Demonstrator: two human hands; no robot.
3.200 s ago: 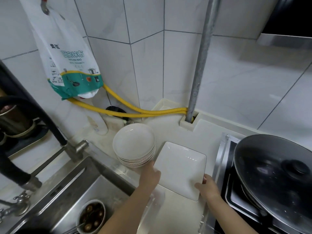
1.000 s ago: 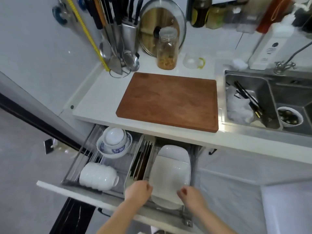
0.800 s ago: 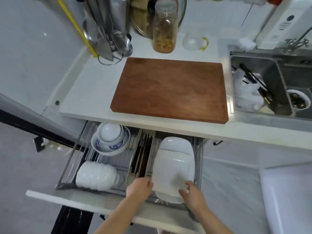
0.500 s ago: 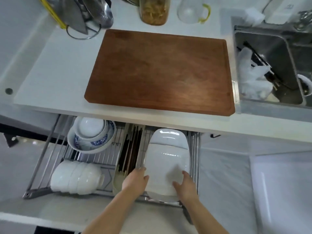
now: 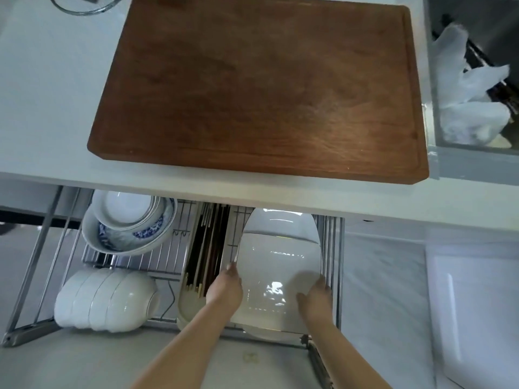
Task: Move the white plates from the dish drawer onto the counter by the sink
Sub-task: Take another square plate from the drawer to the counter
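Down in the open dish drawer [image 5: 33, 276], below the edge of the bench [image 5: 56, 108], both hands are on the topmost white plate [image 5: 278, 265]. The left hand [image 5: 224, 290] lies against the plate's left edge, fingertips reaching forward along the rim; the right hand [image 5: 316, 297] curls over the right edge with its thumb on the plate's face. Each hand is closed on that plate from its own side, which reads as a two-sided hold chosen to lift a wide, smooth dish level out of a narrow wire bay without scraping the rack.

That plate is a glossy white rectangle with rounded corners and a shallow raised rim, catching a bright reflection near its near end. It lies on more white plates [image 5: 278, 224]: another rounded edge shows beyond it and a curved one peeps out beneath its near side, so the stack seems to hold several pieces. The stack fills the right-hand bay of the drawer, just beside a slim tray of dark chopsticks [image 5: 209, 248].

Left of that, blue-patterned bowls [image 5: 126, 228] nest together and a row of white bowls [image 5: 104, 300] lies on its side. A brown cutting board [image 5: 261, 88] covers much of the bench above, with the sink [image 5: 477, 80] at the right.
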